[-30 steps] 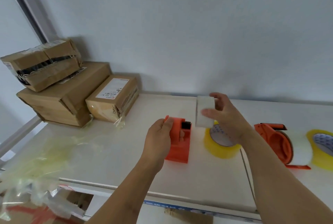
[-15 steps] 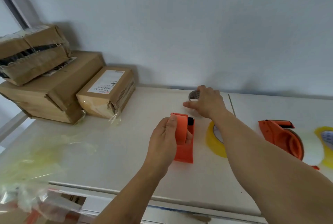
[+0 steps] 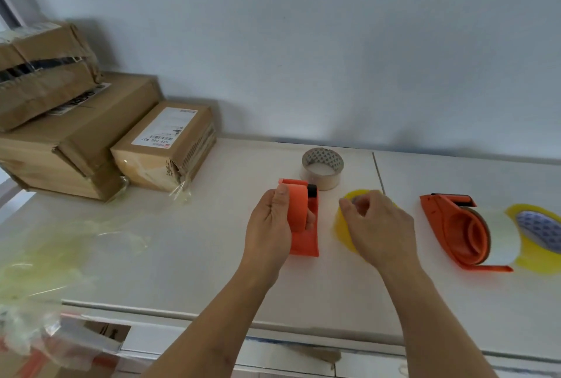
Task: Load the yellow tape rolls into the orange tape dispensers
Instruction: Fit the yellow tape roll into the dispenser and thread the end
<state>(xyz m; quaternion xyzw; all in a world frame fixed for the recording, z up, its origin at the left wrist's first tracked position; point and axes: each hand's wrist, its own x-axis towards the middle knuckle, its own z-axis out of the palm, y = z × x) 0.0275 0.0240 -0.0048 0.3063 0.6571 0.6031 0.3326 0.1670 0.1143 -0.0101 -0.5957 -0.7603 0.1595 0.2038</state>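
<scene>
My left hand [image 3: 270, 225] grips an orange tape dispenser [image 3: 305, 225] that stands on the white table [image 3: 197, 256]; its holder shows no roll. Just right of it a yellow tape roll [image 3: 341, 225] lies flat, mostly covered by my right hand [image 3: 379, 228], whose thumb and curled fingers close on the roll's rim. Behind the dispenser a whitish, nearly used-up roll [image 3: 323, 172] sits on the table. Further right a second orange dispenser [image 3: 449, 225] lies with a pale roll [image 3: 501, 238] in it, and another yellow roll [image 3: 537, 244] lies beside that.
Several cardboard boxes [image 3: 164, 146] are stacked at the back left against the wall. Crumpled clear plastic wrap [image 3: 45, 271] covers the table's left front corner. A seam [image 3: 379, 177] splits the tabletop right of the whitish roll.
My right hand set the whitish roll down behind the dispenser, let it go, and came back onto the yellow roll. My left hand kept its hold on the dispenser.
</scene>
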